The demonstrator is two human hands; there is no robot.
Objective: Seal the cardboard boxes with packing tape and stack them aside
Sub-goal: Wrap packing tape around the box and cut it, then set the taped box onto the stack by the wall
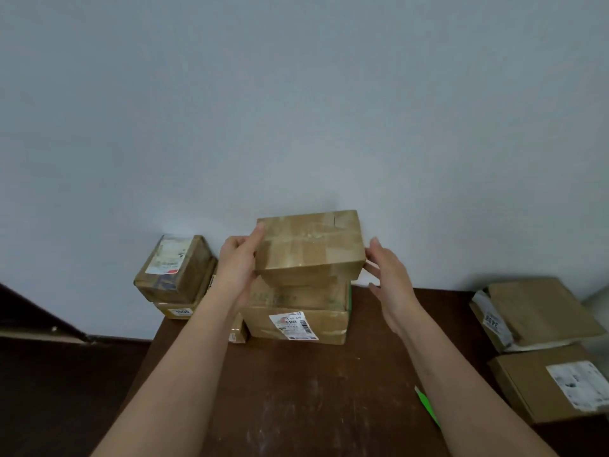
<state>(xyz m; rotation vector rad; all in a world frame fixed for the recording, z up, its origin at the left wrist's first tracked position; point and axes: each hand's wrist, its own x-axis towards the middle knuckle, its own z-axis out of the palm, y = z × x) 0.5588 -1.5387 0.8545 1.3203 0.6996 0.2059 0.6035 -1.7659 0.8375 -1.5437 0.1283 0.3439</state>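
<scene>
Stacking is where the person appears to be in the work, judging by how the boxes lie. At the far left corner of the table (pixel 296 407), a small labelled box (pixel 174 268) sits tilted on a flatter box marked with a number (pixel 179 311), a pile that looks already set aside; whether each is freshly taped cannot be told.

Next to the right, the left hand (pixel 235 262) holds the left side of the taped box (pixel 309 240), thumb laid on its top face and the other fingers hidden behind or beneath it. This box, with glossy tape across its top, sits at the far edge of the table against the wall, on a middle box (pixel 296 295) that rests on a bottom box with a shipping label (pixel 296 323). It seems sealed and is being placed or squared on the pile.

The right hand (pixel 390 278) is at the box's right side, fingers nearly straight and spread, tips touching or just beside its lower corner; it grips nothing.

A green object (pixel 426 404) lies near the right forearm; what it is cannot be told. At the right edge of the table lie a flat brown parcel (pixel 540 308) and a labelled carton (pixel 547 380), likely still to be sealed and stacked.
</scene>
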